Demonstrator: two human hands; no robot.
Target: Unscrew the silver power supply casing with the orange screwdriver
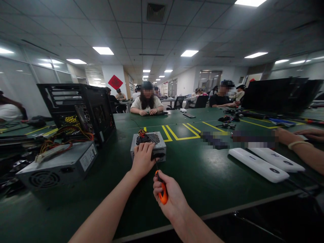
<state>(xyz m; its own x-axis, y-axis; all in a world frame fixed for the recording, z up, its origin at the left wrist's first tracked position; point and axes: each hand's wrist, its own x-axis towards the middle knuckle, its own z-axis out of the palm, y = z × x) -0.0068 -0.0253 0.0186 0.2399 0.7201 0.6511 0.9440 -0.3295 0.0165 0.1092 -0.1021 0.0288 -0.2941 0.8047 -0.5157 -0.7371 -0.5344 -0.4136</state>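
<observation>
A grey metal computer power supply (160, 143) stands on the green table, with a bundle of coloured wires (143, 135) on its top. My left hand (143, 156) grips it, fingers over the top and thumb down at the near side. My right hand (169, 194) is closed around the orange and black handle of a screwdriver (164, 195). Its shaft points forward to the near side of the power supply, close to my left thumb. Whether the tip sits in a screw, I cannot tell.
To the left are a second power supply (60, 165) with loose cables and an open black computer case (98, 111). Two white power banks (258, 165) lie at the right, beside another person's arm (308, 152). Across the table sits a person (146, 101).
</observation>
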